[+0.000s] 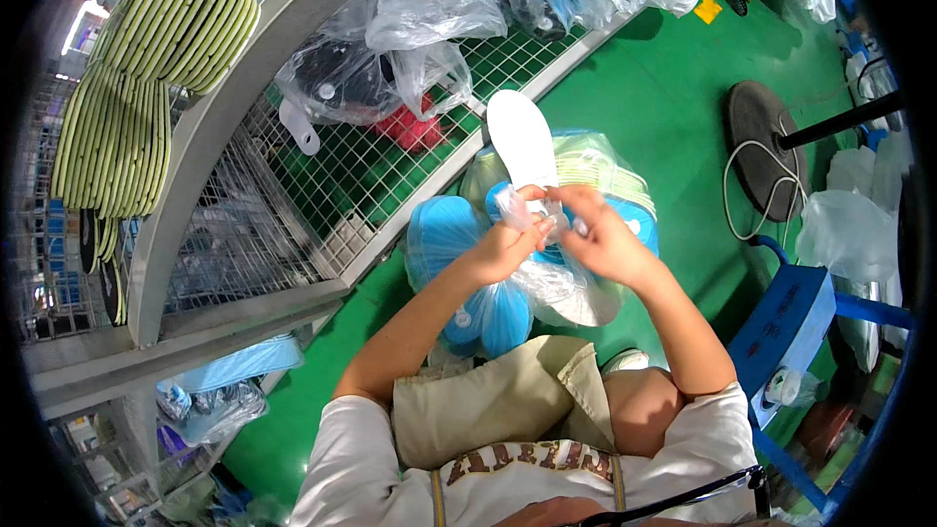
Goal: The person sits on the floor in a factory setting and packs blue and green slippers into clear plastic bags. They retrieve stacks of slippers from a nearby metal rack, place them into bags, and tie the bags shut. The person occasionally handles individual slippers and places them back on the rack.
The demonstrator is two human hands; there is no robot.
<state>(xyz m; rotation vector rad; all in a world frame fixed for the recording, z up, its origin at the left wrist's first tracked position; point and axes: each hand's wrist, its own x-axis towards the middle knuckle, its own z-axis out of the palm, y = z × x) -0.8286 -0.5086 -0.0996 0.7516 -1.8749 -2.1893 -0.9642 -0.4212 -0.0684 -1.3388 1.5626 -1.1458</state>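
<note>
Both hands meet over a clear plastic bag (551,278) in front of my knees. My left hand (503,246) is closed, pinching gathered plastic between thumb and fingers. Close beside it, my right hand (600,234) also has its fingers bent onto the bunched plastic; their tips are slightly blurred. Blue insoles (444,234) show through plastic to the left of and below my hands. A white insole (522,132) extends away from me just beyond my fingers. Under more plastic, a bundle of green-edged insoles (610,176) lies beyond my right hand, partly hidden.
A grey metal rack (181,210) with wire mesh shelves stands at the left, carrying stacks of green-edged insoles (117,141) and filled plastic bags (429,0). At the right are a blue metal box (781,327) and a round dark base (756,137) with a pale cable. The floor is green.
</note>
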